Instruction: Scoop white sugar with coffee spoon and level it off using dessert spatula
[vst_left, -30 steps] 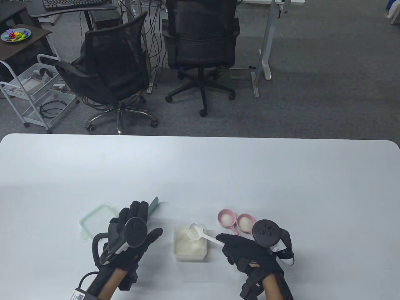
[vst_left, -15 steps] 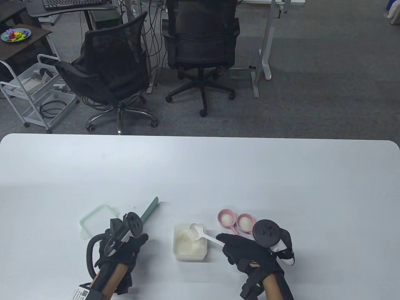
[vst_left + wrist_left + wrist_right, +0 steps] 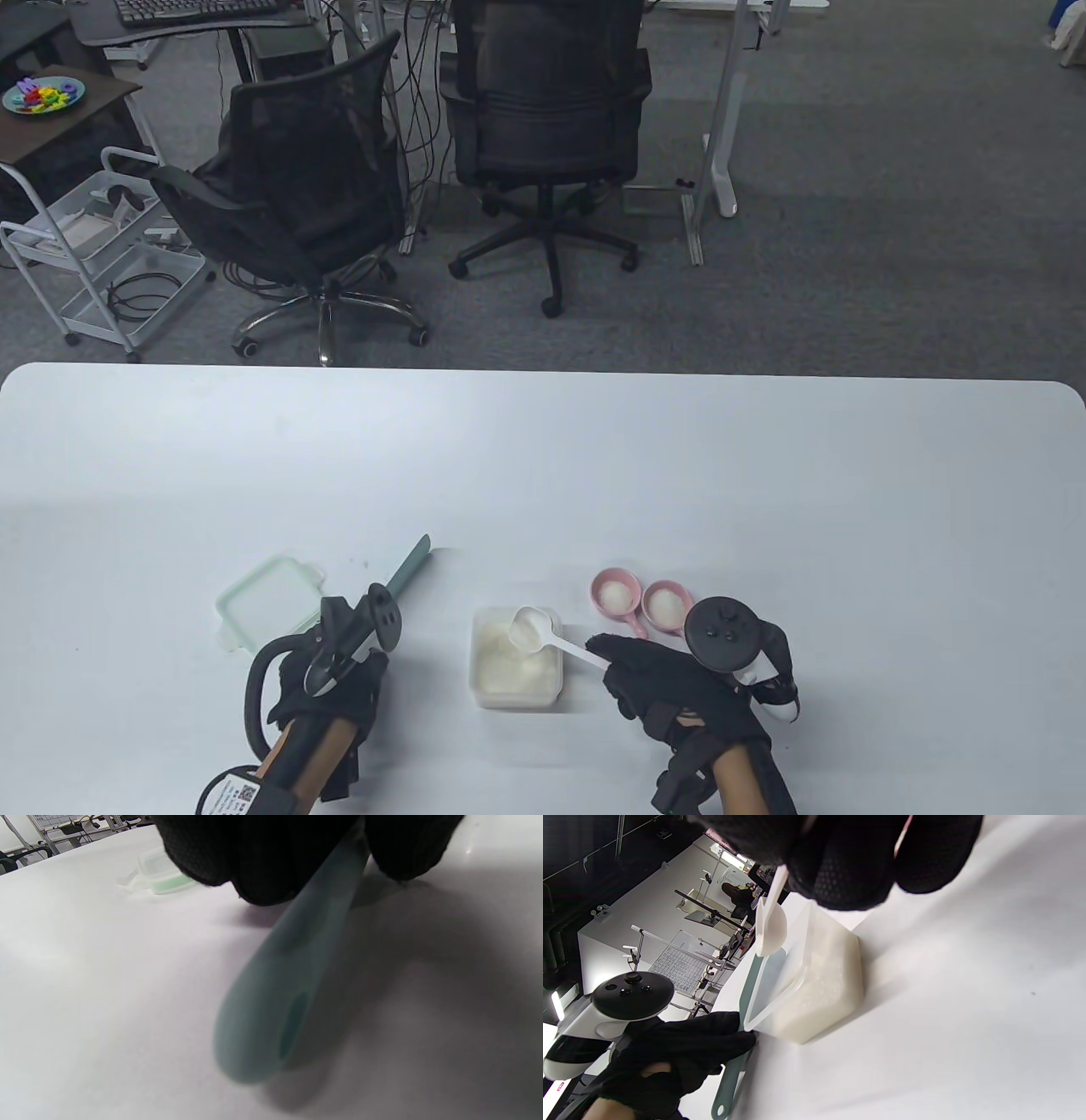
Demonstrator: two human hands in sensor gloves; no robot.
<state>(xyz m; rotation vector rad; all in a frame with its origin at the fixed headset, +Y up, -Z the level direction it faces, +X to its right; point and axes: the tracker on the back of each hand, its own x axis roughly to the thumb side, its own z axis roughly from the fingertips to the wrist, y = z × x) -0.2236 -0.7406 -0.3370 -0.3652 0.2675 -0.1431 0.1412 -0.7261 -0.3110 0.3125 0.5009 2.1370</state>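
The left hand [image 3: 327,679] grips the spatula [image 3: 409,564] on the tabletop [image 3: 764,509]; the right hand [image 3: 670,688] pinches the spoon [image 3: 543,637] (sugar-laden) over the container [image 3: 516,666], pink cups [image 3: 640,601] beside.

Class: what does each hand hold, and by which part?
Right hand holds the coffee spoon by its handle; left hand grips the dessert spatula along its handle.

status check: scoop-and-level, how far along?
Done: lid is off the sugar container; the right hand holds the coffee spoon, loaded with sugar, over it. In hand: the left hand grips the dessert spatula handle at the table. Left: bring the spatula across and level the spoon. Two pink scoops already hold sugar.
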